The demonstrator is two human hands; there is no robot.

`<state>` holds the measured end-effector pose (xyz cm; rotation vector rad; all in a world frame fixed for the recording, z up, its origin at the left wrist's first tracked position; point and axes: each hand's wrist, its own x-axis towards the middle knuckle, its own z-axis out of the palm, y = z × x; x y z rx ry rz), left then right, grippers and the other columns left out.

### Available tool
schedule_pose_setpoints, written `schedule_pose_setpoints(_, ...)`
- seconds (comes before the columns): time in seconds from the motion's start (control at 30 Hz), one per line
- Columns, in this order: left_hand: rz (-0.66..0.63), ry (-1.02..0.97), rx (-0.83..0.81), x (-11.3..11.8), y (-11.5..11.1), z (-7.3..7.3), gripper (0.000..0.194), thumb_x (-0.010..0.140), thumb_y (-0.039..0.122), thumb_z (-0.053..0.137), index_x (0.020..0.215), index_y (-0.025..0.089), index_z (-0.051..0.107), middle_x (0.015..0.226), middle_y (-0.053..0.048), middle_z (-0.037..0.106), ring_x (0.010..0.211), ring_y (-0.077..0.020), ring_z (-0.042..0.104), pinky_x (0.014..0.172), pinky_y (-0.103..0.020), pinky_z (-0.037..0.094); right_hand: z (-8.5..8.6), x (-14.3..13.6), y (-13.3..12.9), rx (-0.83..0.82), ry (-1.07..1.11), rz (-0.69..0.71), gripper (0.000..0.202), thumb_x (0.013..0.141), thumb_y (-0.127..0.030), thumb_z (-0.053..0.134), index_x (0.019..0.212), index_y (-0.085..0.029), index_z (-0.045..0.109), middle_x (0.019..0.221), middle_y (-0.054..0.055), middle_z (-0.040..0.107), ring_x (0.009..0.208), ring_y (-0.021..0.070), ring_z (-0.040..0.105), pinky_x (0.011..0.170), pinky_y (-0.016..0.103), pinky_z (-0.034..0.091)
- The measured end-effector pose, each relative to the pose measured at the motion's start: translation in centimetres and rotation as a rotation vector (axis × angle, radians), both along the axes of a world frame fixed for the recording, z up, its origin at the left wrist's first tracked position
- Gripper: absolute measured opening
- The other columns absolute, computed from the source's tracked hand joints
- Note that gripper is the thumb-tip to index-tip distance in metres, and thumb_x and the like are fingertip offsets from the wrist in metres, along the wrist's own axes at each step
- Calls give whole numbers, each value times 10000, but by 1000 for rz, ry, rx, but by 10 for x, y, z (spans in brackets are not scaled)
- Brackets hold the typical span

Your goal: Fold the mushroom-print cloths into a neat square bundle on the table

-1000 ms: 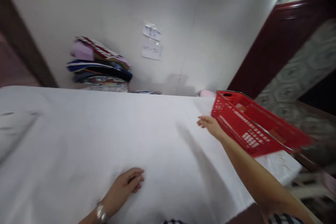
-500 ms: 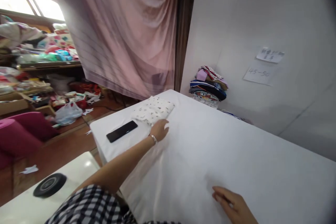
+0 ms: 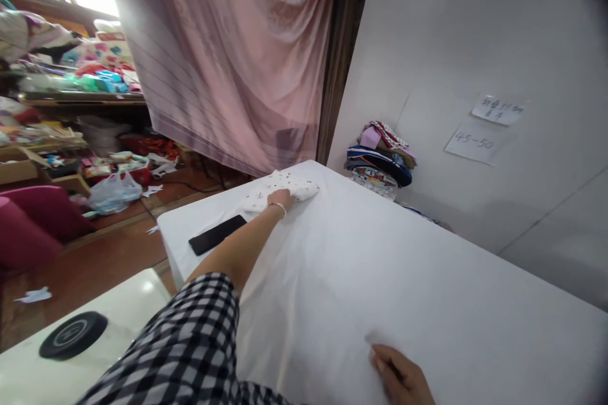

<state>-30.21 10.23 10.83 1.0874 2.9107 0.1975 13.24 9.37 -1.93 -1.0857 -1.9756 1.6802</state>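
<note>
A folded white cloth with small dark prints [image 3: 259, 195] lies near the far left corner of the white-covered table [image 3: 380, 253]. My left hand [image 3: 281, 199] is on this cloth, its fingers closed on the fabric. A black phone [image 3: 216, 235] lies to the left of my left forearm. Over the near part of the table is my right hand [image 3: 399, 374], thumb and fingers pressed together; whatever may be between them is too small to make out.
A stack of folded clothes [image 3: 380, 155] stands by the wall behind the table. On the lower left, a white surface [image 3: 128, 304] holds a round black object [image 3: 73, 335]. Pink curtain [image 3: 237, 63] hangs behind. Boxes and bags crowd the left.
My left hand has moved forward from beside the printed cloth onto it and closed on it. My right hand has shifted slightly left and down in the view.
</note>
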Motion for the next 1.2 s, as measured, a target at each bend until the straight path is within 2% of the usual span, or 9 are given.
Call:
schedule_pose_setpoints(0.1, -112, 48, 123, 34, 5, 34, 402, 898, 397, 373, 1110, 130, 585, 1106, -148, 631, 1036, -260, 579, 819, -341, 429, 0, -1, 4, 70, -31, 6, 180, 544, -679, 574, 662, -569, 654, 672, -48, 665, 784, 345, 649, 769, 473, 504)
schedule_pose_setpoints(0.17, -335, 73, 216, 83, 0, 39, 399, 906, 390, 361, 1083, 121, 598, 1079, -123, 641, 1014, -236, 587, 824, -330, 424, 8, -5, 12, -36, 41, -99, 223, 579, -649, 606, 757, -533, 672, 694, -42, 672, 741, 321, 657, 754, 497, 518)
schedule_pose_setpoints(0.3, -849, -44, 223, 203, -35, 0, 338, 854, 414, 470, 1095, 229, 618, 990, -57, 682, 890, -204, 633, 770, -310, 453, 36, -10, 35, -380, 448, -355, 510, 640, -577, 658, 1102, -366, 616, 1083, 37, 667, 976, 266, 632, 884, 502, 480)
schedule_pose_setpoints(0.4, -1187, -375, 194, 254, -68, -37, 307, 718, 488, 644, 962, 306, 678, 879, 0, 705, 820, -213, 658, 725, -305, 479, 40, 1, 44, -544, 612, -448, 547, 729, -620, 549, 1139, -262, 604, 1135, 77, 648, 1106, 273, 570, 921, 489, 467)
schedule_pose_setpoints(0.53, -1034, -520, 309, 240, -67, -54, 294, 836, 475, 505, 973, 282, 679, 973, 5, 702, 893, -197, 645, 809, -315, 481, 18, 23, 36, -588, 616, -580, 419, 766, -470, 582, 1111, -236, 619, 1148, 54, 647, 1155, 260, 538, 933, 469, 480)
schedule_pose_setpoints(0.7, -674, -174, 268, 196, -29, -62, 413, 837, 382, 508, 1174, 149, 556, 1263, -124, 551, 1178, -276, 481, 971, -397, 383, 8, 27, 29, -593, 685, -604, 447, 761, -378, 615, 1187, -247, 575, 1192, 33, 622, 1161, 242, 535, 943, 434, 492)
schedule_pose_setpoints(0.9, -517, -279, 129, 192, -17, -77, 383, 804, 411, 529, 1071, 144, 594, 1065, -112, 618, 998, -242, 567, 841, -334, 443, 18, 21, 28, -684, 722, -630, 428, 751, -348, 636, 1160, -233, 586, 1159, 34, 641, 1143, 249, 548, 931, 429, 505)
schedule_pose_setpoints(1.0, -525, -226, 285, 193, -14, -59, 233, 795, 321, 535, 964, 181, 612, 1011, -75, 619, 929, -213, 571, 790, -313, 452, 20, 26, 28, -673, 707, -645, 419, 746, -337, 652, 1140, -210, 590, 1158, 40, 642, 1126, 245, 560, 915, 404, 518)
schedule_pose_setpoints(1.2, -624, -4, 829, 216, -19, 16, 202, 802, 207, 487, 968, 195, 602, 1014, -67, 601, 994, -203, 533, 883, -340, 422, 19, 60, 43, -386, 558, -751, 464, 701, -344, 702, 1131, -219, 580, 1089, 43, 665, 989, 214, 625, 772, 341, 563)
